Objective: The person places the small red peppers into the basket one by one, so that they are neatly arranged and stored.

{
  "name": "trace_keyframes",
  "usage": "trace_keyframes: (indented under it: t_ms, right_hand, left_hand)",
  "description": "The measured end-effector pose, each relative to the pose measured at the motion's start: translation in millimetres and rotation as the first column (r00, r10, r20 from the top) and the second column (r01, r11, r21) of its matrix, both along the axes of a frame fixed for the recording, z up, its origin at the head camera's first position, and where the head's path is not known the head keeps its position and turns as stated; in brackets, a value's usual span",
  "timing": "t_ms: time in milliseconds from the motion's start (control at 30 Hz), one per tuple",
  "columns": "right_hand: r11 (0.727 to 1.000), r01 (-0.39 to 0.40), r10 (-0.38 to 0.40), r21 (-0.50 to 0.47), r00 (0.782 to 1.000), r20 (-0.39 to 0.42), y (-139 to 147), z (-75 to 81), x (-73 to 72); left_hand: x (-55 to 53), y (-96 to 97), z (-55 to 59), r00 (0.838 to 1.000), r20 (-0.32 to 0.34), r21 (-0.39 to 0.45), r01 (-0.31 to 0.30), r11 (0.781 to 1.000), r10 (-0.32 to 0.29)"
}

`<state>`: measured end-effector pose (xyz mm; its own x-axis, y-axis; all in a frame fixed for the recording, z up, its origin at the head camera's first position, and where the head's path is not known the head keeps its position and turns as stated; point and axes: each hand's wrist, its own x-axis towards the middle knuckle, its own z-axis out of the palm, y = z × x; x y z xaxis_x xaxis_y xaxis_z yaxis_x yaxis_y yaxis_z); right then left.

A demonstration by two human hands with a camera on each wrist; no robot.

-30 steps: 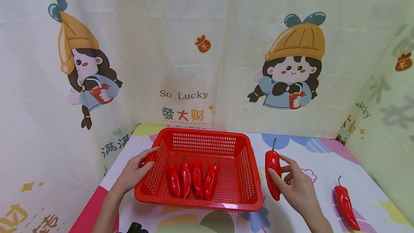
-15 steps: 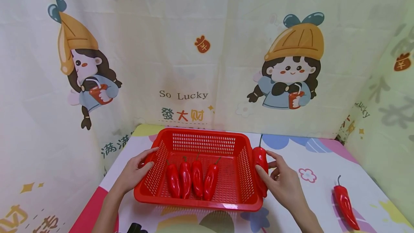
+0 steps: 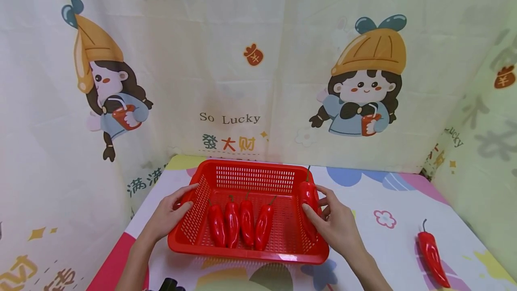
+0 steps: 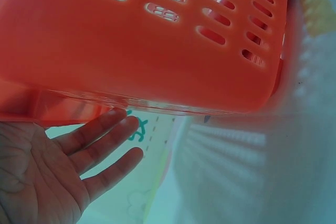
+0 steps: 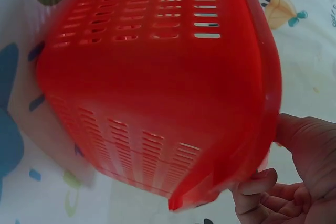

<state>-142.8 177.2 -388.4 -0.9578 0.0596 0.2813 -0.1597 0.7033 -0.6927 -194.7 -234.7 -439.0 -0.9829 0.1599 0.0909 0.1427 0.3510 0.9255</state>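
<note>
A red plastic basket (image 3: 242,257) stands on the table, with several red chili peppers (image 3: 231,223) lying side by side in it. At its left rim my left hand (image 3: 167,214) holds on, thumb over the edge; in the left wrist view the other fingers (image 4: 113,174) stretch out beside the rim. My right hand (image 3: 337,219) pinches another red chili pepper (image 3: 308,194) between thumb and fingers, stem up, over the inside of the basket's right wall. The basket hides that pepper in the right wrist view, where my curled fingers (image 5: 249,198) show beyond the rim.
One more red chili pepper (image 3: 433,257) lies on the patterned tablecloth (image 3: 363,185) at the right. A small black object (image 3: 168,284) shows at the bottom edge near my left forearm. A printed cloth (image 3: 278,80) hangs behind and at both sides.
My right hand has carried the pepper leftward from beside the basket, across its right rim, to over the inside. My left hand and the peppers in the basket have stayed in place.
</note>
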Motion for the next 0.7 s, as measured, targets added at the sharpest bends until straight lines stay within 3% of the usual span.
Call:
trace_keyframes:
  t_ms: [500, 700]
  right_hand:
    - [0.994, -0.108, 0.107, 0.011, 0.992, 0.060, -22.2, -9.5, -12.0]
    - [0.986, -0.156, 0.150, 0.062, 0.985, 0.090, -32.0, -12.0, -16.2]
  left_hand:
    - [-1.1, -1.3, -0.4, 1.000, 0.010, 0.010, 0.007, 1.000, -0.007]
    - [-0.6, -1.0, -0.5, 1.000, 0.009, 0.006, 0.003, 1.000, -0.003]
